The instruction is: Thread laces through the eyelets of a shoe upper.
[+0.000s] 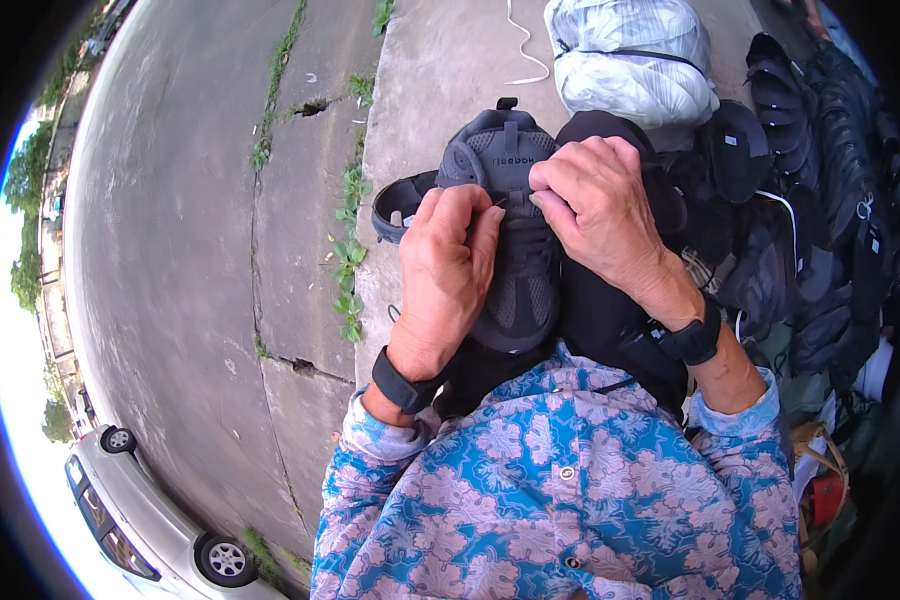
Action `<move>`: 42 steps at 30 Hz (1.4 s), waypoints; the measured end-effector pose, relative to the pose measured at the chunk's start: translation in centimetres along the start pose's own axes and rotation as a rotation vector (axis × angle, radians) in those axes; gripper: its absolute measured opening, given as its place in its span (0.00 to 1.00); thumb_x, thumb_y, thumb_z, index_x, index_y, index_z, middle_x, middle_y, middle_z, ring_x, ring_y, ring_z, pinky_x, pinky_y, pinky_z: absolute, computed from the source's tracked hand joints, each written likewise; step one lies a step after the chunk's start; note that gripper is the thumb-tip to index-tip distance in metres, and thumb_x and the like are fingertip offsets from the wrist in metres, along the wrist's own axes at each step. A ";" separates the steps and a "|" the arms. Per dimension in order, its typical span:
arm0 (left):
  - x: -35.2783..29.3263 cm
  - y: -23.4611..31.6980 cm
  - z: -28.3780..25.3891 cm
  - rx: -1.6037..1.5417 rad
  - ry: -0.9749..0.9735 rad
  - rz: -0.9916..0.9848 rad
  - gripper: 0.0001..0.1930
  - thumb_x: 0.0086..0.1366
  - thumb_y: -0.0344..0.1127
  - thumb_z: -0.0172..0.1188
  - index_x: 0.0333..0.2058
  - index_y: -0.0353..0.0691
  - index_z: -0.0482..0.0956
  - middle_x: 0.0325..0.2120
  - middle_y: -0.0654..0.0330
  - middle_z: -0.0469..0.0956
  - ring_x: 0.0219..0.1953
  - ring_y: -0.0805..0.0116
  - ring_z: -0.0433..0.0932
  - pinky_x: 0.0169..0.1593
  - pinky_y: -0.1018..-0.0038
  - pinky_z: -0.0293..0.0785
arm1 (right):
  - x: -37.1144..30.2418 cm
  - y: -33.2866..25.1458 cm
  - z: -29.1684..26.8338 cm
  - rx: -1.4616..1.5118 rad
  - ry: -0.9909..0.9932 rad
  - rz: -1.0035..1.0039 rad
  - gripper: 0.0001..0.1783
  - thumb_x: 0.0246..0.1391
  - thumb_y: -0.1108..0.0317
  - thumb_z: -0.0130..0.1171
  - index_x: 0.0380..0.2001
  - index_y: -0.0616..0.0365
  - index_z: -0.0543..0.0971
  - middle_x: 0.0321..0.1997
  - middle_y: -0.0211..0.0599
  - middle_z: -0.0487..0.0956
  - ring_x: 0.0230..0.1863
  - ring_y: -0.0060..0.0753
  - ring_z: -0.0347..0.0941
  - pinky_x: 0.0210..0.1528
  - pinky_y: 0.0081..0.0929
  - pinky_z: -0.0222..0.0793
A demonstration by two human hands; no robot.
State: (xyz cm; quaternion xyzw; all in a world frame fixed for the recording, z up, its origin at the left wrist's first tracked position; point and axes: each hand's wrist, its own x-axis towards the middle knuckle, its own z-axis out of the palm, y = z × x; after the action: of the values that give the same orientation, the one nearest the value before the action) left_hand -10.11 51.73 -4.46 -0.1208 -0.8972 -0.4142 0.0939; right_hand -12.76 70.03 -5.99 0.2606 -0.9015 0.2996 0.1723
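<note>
A black mesh sneaker (517, 300) rests on my lap, its toe toward me and its tongue and heel loop pointing away. On its left side my left hand (440, 265) pinches a thin dark shoelace between thumb and forefinger, close to the upper eyelets. Opposite it, my right hand (602, 215) is closed in a pinch at the right edge of the tongue; its fingertips hide whatever is between them. Dark laces cross the shoe below both hands. Partly behind my left hand sits another dark shoe (392, 212), with its opening showing.
A clear plastic bag of white material (630, 65), tied with a black band, lies ahead. Many dark shoes (735, 150) are heaped on the right. A white cord (528, 60) lies on the concrete. Weeds (350, 250) line a pavement crack; a silver car (160, 520) stands far left.
</note>
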 end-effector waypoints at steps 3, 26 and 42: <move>0.1 -0.3 0.0 0.018 -0.025 0.049 0.06 0.58 0.25 0.61 0.33 0.36 0.73 0.26 0.53 0.72 0.26 0.53 0.74 0.30 0.64 0.71 | -0.1 0.0 0.0 -0.001 0.004 0.004 0.07 0.48 0.70 0.63 0.31 0.53 0.76 0.31 0.31 0.73 0.39 0.35 0.69 0.52 0.39 0.56; -0.3 -1.0 2.0 -0.266 0.152 -0.272 0.06 0.56 0.27 0.66 0.29 0.34 0.77 0.24 0.56 0.74 0.25 0.65 0.73 0.31 0.73 0.70 | -0.1 -0.3 -0.4 0.003 0.105 0.004 0.11 0.43 0.71 0.66 0.33 0.53 0.77 0.34 0.31 0.73 0.41 0.35 0.69 0.52 0.38 0.55; 1.0 0.2 2.1 -0.031 0.114 -0.023 0.04 0.54 0.24 0.63 0.30 0.36 0.80 0.25 0.56 0.75 0.27 0.59 0.75 0.32 0.69 0.71 | -0.3 -0.4 -0.3 -0.067 0.028 -0.056 0.07 0.42 0.71 0.66 0.28 0.54 0.78 0.33 0.29 0.73 0.41 0.32 0.68 0.50 0.37 0.56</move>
State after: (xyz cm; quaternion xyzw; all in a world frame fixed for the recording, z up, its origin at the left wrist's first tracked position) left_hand -11.13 53.62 -5.37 -0.0881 -0.8853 -0.4351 0.1383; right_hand -12.27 70.06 -5.74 0.2754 -0.9010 0.2677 0.2018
